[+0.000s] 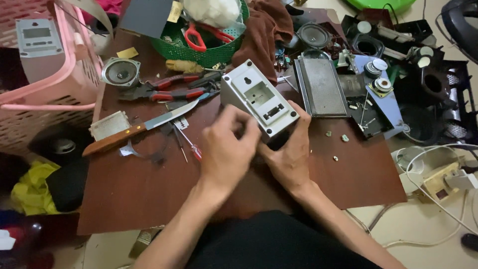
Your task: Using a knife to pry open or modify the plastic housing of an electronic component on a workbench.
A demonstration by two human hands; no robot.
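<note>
Gripping grey casing (pixel 259 97) near end: right hand (pixel 289 157) clasps beneath, left hand (pixel 226 152) fingers curled alongside; long axis runs away up-left.

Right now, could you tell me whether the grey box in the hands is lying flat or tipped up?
Tipped up. The grey box is raised at an angle above the table, held between both hands.

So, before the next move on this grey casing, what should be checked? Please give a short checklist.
1. Both hands on the grey casing: ok, left hand and right hand touch it.
2. Casing supported by the brown board: cannot tell, hands hide its lower edge.
3. Knife away from the hands: ok, lies apart, left of them.
4. Small red-handled screwdriver reachable: ok, beside the left hand.
5. Small loose parts on the board: not ok, scattered.
</note>
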